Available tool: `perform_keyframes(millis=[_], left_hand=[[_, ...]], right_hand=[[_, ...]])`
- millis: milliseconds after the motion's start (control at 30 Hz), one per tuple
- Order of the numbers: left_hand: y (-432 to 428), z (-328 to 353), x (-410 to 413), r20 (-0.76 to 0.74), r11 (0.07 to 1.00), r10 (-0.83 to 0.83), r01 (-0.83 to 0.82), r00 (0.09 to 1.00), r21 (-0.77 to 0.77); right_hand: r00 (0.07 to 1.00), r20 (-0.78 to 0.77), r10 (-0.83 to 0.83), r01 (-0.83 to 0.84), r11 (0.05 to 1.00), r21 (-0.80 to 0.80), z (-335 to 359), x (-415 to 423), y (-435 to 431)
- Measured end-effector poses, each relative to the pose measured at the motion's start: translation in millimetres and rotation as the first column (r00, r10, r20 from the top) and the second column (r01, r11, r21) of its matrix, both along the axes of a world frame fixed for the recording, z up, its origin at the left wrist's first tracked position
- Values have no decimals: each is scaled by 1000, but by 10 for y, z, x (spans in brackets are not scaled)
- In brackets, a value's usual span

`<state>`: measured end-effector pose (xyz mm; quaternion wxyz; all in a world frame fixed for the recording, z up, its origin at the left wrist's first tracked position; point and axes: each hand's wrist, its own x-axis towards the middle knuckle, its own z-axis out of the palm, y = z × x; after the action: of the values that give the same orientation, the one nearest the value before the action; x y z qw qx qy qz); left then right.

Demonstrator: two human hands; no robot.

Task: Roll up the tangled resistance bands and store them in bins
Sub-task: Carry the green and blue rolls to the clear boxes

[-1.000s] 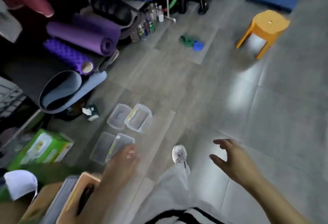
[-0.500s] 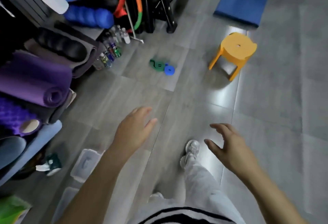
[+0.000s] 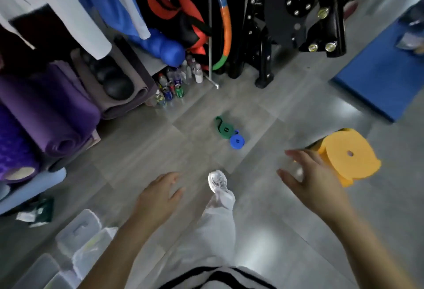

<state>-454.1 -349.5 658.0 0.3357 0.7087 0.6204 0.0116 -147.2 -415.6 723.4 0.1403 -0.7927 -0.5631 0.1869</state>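
Note:
A green resistance band [image 3: 223,127] lies partly rolled on the grey floor, with a blue rolled band [image 3: 237,141] touching its right side. My left hand [image 3: 158,194] hovers with relaxed fingers, empty, below and left of the bands. My right hand [image 3: 309,177] is spread and empty, to the right of them and in front of a stool. Clear plastic bins [image 3: 79,231] stand on the floor at the lower left, with nothing visible in them.
A yellow stool [image 3: 351,155] stands at the right. Rolled purple and grey yoga mats [image 3: 64,114] line the left. Bottles and cans [image 3: 176,84] cluster by a black exercise machine [image 3: 298,13]. A blue mat [image 3: 378,75] lies at the far right. My white shoe [image 3: 218,182] steps forward.
I have walked forward: the bands and the stool are nearer and lower in view, and the bins have slid toward the bottom left. Both hands stay empty.

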Motion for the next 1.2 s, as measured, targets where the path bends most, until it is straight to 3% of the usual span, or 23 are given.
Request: perform_keyframes(millis=[167,333,433,533,700,867,967,1100,1200], left_hand=[[1668,84,884,-42,988,-93,98,995,115],[2883,249,1603,-11,989,-56,57,998,134],[3268,182,1838,-29,994,-29,32,999,103],[3486,-53,1903,-36,991,121,-118,992,58],[3439,-635,2013,-65,873,481,-485,874,-53],[3285,-1381,2492,-101,694,690,-695,716,-188],[3298,-2014,2818,-122,624,743,-748,658,-227],[3417,-3071,3130,-164,586,736,-740,656,-330],[3563,-3906,3207,-169,604,696,-697,698,-387]], right_hand=[[999,-2,-44,42,973,-226,-475,715,679],[999,16,-51,53,957,-285,-476,1336,1651],[998,-39,48,-58,950,-306,-535,1558,2351],[966,-100,237,-257,907,-333,-733,1660,3168],[779,-162,606,-613,680,-402,-1166,1796,4500],[584,-173,793,-751,447,-486,-1893,1915,5637],[516,-180,837,-777,369,-510,-2656,1835,6107],[451,-197,871,-759,257,-598,-3937,1623,6336],[230,-138,963,-704,67,-707,-4836,1522,6350]])
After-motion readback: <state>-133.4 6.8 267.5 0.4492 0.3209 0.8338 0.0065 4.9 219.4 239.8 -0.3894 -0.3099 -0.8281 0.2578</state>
